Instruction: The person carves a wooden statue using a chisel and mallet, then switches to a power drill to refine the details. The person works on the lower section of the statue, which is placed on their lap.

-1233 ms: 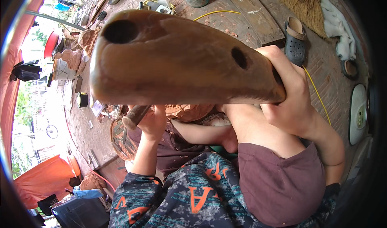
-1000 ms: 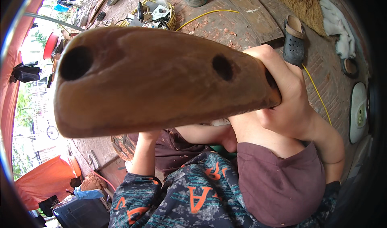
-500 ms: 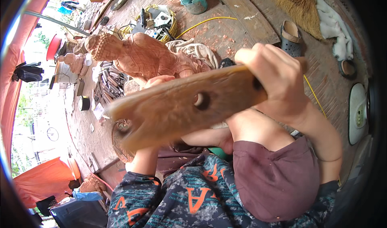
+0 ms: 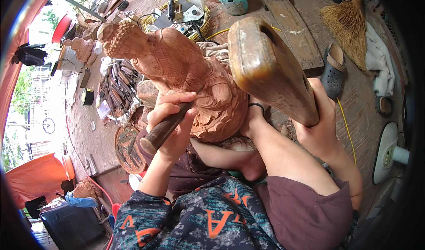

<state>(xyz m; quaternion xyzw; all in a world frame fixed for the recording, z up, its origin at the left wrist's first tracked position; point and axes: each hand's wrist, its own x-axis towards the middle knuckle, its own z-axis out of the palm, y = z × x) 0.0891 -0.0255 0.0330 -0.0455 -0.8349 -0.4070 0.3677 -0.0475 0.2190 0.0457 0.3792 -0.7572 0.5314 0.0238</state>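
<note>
A carved reddish-brown wooden figure (image 4: 175, 57) with a knobbed head leans to the left in front of me, its base between my legs. My left hand (image 4: 173, 128) is wrapped round the dark wooden handle of a carving chisel (image 4: 160, 134). The chisel's tip end points at the figure's lap; I cannot tell whether it touches. To the right, my right hand (image 4: 321, 128) grips a thick, worn wooden mallet (image 4: 270, 68) with holes through it. The mallet is raised near the camera, apart from the chisel, and hides part of the floor behind it.
Many loose chisels (image 4: 118, 88) lie in a heap left of the figure. Nearer stands a round basket of blades (image 4: 129, 148). Beyond are a tray of electric tools (image 4: 188, 13), a teal bucket (image 4: 233, 2) and a plank (image 4: 294, 33). A clog (image 4: 333, 71) and a broom (image 4: 347, 24) are at right.
The mallet has swung from lying across the view, in front of the figure, to a raised position at right. My left hand and the chisel, hidden before, now show.
</note>
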